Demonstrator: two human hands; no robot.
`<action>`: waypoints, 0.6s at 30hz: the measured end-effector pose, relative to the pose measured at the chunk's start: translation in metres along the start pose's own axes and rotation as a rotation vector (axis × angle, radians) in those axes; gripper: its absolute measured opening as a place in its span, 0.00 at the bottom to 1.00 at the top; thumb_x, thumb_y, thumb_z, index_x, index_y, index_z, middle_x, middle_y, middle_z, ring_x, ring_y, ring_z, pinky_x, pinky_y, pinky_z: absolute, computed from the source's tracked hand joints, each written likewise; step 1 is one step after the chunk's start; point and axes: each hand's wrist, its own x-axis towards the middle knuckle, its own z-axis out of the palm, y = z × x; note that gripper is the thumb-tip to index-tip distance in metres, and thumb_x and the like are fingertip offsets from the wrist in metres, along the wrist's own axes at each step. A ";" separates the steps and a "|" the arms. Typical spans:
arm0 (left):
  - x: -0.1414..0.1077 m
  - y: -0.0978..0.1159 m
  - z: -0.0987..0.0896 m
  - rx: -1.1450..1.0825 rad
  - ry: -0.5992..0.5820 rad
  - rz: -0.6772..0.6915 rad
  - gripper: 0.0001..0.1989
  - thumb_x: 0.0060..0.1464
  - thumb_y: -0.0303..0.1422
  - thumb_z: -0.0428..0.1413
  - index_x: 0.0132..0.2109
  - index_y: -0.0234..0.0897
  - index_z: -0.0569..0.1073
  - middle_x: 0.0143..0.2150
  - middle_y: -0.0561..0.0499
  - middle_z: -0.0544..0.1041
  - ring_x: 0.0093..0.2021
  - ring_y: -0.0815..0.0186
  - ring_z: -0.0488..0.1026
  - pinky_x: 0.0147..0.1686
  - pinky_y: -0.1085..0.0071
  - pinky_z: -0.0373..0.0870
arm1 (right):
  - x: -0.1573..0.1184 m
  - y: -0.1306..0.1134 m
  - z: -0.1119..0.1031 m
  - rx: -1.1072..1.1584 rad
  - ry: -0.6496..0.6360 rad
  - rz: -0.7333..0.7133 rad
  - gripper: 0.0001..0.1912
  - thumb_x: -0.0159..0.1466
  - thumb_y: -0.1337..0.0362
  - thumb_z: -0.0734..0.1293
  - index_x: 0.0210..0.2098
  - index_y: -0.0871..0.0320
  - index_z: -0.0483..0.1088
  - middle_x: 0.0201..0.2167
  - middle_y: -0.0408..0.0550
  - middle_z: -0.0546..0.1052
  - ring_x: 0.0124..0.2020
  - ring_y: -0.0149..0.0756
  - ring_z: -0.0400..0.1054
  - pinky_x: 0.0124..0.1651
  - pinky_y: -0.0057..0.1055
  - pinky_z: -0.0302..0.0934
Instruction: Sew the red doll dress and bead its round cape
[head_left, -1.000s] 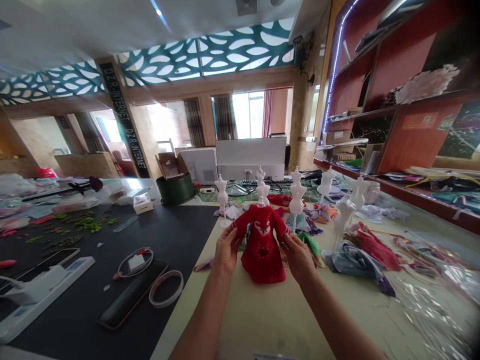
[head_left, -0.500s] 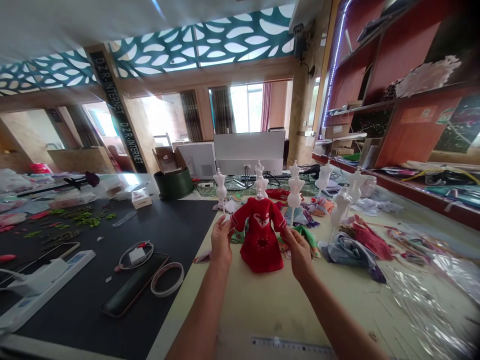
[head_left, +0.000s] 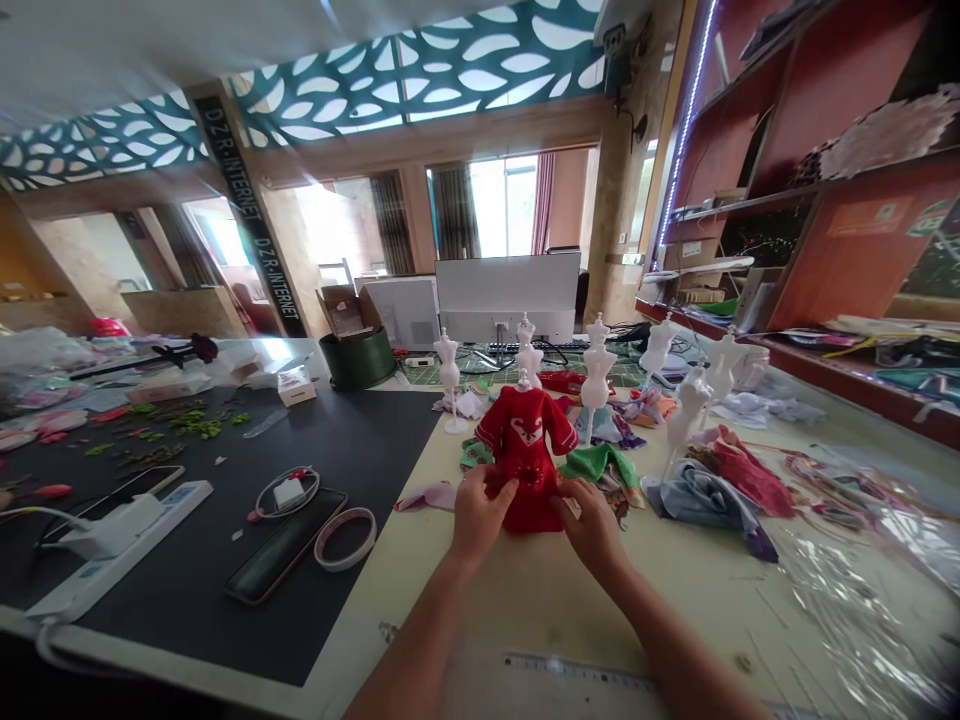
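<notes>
A small red dress (head_left: 529, 455) with white trim and a white chest pattern hangs upright on a little white mannequin, whose neck shows at the top. My left hand (head_left: 480, 510) pinches the left side of the dress at its lower half. On the other side, my right hand (head_left: 591, 520) has its fingers closed on the skirt's right edge. Both short sleeves hang free above my hands. Behind the dress stand bare white mannequins (head_left: 596, 375), and a green cloth (head_left: 600, 464) lies right behind my right hand.
More mannequins and a grey-blue cloth (head_left: 701, 495) stand or lie to the right, near clear plastic (head_left: 847, 620). A ruler (head_left: 577, 672) lies at the front. Leftward are a tape roll (head_left: 345, 540), a phone (head_left: 285, 548) and a power strip (head_left: 120, 552). A monitor (head_left: 508, 295) stands behind.
Both hands have let go of the sleeves and moved down and inward to the skirt of the dress. The sleeves have dropped closer to its sides. The camera view has shifted slightly.
</notes>
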 end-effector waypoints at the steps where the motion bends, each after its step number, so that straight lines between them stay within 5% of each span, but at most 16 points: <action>1: 0.000 0.000 0.000 0.036 -0.013 0.028 0.06 0.47 0.33 0.59 0.32 0.35 0.73 0.31 0.50 0.75 0.35 0.64 0.70 0.38 0.68 0.64 | 0.000 0.000 0.000 -0.030 -0.001 -0.027 0.07 0.59 0.62 0.63 0.27 0.56 0.68 0.28 0.48 0.71 0.34 0.43 0.64 0.40 0.39 0.57; 7: 0.001 -0.006 0.002 0.175 -0.056 0.117 0.05 0.51 0.27 0.52 0.30 0.35 0.72 0.29 0.51 0.74 0.32 0.66 0.70 0.35 0.70 0.65 | -0.003 0.001 0.002 -0.172 -0.035 -0.177 0.08 0.61 0.64 0.60 0.26 0.56 0.65 0.27 0.47 0.71 0.33 0.41 0.64 0.39 0.37 0.57; 13: -0.004 -0.005 0.003 0.278 -0.018 0.181 0.08 0.53 0.36 0.55 0.37 0.35 0.71 0.34 0.49 0.75 0.36 0.64 0.71 0.37 0.69 0.67 | -0.003 0.003 0.005 -0.273 -0.059 -0.263 0.09 0.63 0.65 0.58 0.26 0.57 0.64 0.27 0.48 0.72 0.32 0.41 0.65 0.39 0.36 0.57; 18: -0.005 -0.008 0.008 0.416 -0.001 0.258 0.04 0.53 0.29 0.54 0.30 0.36 0.69 0.31 0.48 0.73 0.35 0.61 0.69 0.38 0.66 0.64 | -0.004 0.004 0.006 -0.327 -0.063 -0.289 0.09 0.62 0.66 0.59 0.26 0.56 0.63 0.27 0.49 0.72 0.33 0.41 0.65 0.39 0.36 0.58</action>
